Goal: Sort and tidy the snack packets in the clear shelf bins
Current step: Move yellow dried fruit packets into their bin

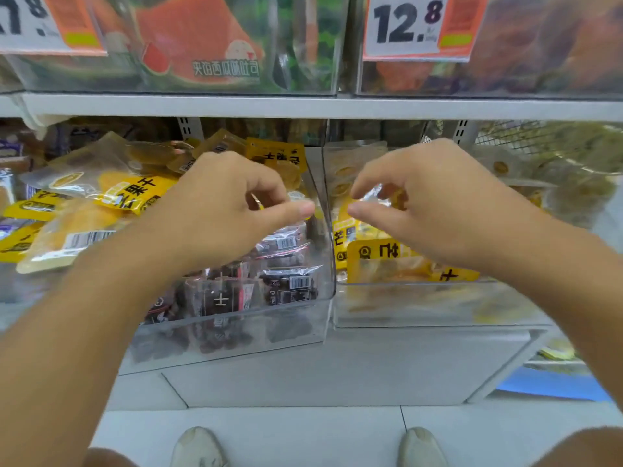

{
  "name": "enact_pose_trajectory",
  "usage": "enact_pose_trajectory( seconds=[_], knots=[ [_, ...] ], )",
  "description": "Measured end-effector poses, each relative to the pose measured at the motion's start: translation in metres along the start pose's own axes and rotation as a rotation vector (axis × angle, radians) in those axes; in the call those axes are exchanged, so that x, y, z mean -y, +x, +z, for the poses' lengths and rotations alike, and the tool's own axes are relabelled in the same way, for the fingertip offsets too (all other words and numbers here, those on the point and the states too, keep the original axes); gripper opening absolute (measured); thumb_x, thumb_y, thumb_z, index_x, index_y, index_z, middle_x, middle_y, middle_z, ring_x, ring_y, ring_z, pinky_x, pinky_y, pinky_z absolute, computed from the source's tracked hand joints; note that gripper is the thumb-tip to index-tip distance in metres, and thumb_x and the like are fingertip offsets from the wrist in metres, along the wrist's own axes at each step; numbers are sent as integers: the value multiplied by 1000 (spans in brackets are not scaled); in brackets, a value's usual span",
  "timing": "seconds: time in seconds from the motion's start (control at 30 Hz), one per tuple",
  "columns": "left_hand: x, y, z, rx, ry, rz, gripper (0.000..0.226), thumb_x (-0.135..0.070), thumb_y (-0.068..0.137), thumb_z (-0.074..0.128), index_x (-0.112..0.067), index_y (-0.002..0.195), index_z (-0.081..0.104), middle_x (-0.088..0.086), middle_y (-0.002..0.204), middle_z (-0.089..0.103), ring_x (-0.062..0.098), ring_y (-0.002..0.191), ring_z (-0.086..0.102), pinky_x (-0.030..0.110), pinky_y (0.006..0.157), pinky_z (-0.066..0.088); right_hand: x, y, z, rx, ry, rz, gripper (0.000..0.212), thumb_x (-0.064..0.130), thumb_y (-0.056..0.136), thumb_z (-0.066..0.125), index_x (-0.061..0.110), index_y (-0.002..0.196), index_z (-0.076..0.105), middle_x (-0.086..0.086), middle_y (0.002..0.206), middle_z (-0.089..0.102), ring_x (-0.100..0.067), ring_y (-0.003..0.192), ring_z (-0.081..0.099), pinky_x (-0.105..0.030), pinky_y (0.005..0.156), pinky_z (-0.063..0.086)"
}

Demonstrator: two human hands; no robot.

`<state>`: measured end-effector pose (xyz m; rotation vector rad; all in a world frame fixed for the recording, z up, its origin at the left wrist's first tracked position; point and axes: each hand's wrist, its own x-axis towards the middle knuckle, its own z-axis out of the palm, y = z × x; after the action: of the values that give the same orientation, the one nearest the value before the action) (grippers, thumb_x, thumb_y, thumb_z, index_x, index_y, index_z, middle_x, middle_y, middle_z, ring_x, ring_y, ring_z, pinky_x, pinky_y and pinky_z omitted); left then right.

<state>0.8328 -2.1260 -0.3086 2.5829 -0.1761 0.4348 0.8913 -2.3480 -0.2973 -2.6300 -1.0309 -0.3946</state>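
Two clear bins stand side by side on the lower shelf. The left bin [236, 323] holds dark fruit packets [286, 284]; yellow dried-fruit packets [128, 193] are heaped behind it and to its left. The right bin [438, 308] holds yellow packets [381, 254]. My left hand [229, 210] hovers over the left bin with fingers curled and thumb stretched toward the bins' shared wall; whether it pinches anything is unclear. My right hand [435, 203] is over the right bin and pinches a crinkled clear packet with yellow pieces [376, 193] between fingers and thumb.
A white shelf board [337, 107] runs just above my hands, carrying clear bins of watermelon-print packs [202, 45] and a 12.8 price tag [408, 25]. Wire mesh [539, 136] backs the right side. Grey floor tiles and my two shoes [199, 446] are below.
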Motion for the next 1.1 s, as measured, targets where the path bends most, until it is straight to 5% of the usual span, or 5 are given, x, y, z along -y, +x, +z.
enact_pose_trajectory(
  seconds=[0.2, 0.5, 0.67, 0.8, 1.1],
  knots=[
    [-24, 65, 69, 56, 136, 23, 73, -73, 85, 53, -20, 135, 57, -1, 133, 60, 18, 122, 55, 33, 100, 45, -79, 16, -1, 168, -71, 327, 71, 61, 83, 64, 14, 135, 53, -9, 133, 57, -28, 122, 53, -38, 100, 44],
    [-27, 96, 96, 340, 329, 51, 51, -62, 100, 25, -41, 134, 57, -9, 127, 67, 18, 120, 57, 43, 107, 31, -107, 117, 30, 311, 139, 323, 91, 64, 77, 72, 28, 151, 33, 14, 136, 43, -10, 116, 46, -22, 93, 37],
    [-27, 92, 98, 197, 143, -3, 35, -56, 98, 44, -33, 91, 69, -9, 70, 66, 4, 68, 56, 31, 78, 40, -122, 139, 55, 441, -42, 226, 28, 48, 75, 79, 28, 85, 61, 5, 88, 66, -21, 83, 63, -29, 68, 48],
    [-26, 88, 102, -40, 76, -109, 36, -59, 82, 66, -31, 100, 53, -14, 100, 49, 11, 98, 49, 29, 81, 44, -125, 120, 48, 412, -223, 104, 30, 11, 88, 62, 21, 66, 43, 2, 68, 49, -23, 68, 57, -28, 53, 37],
    [-34, 88, 98, 187, 413, 0, 43, -56, 97, 43, -33, 126, 63, -3, 121, 65, 23, 118, 51, 35, 97, 41, -140, 57, 23, 588, -370, -98, 27, 23, 89, 47, 12, 108, 65, -8, 91, 69, -28, 79, 63, -43, 73, 53]
  ],
)
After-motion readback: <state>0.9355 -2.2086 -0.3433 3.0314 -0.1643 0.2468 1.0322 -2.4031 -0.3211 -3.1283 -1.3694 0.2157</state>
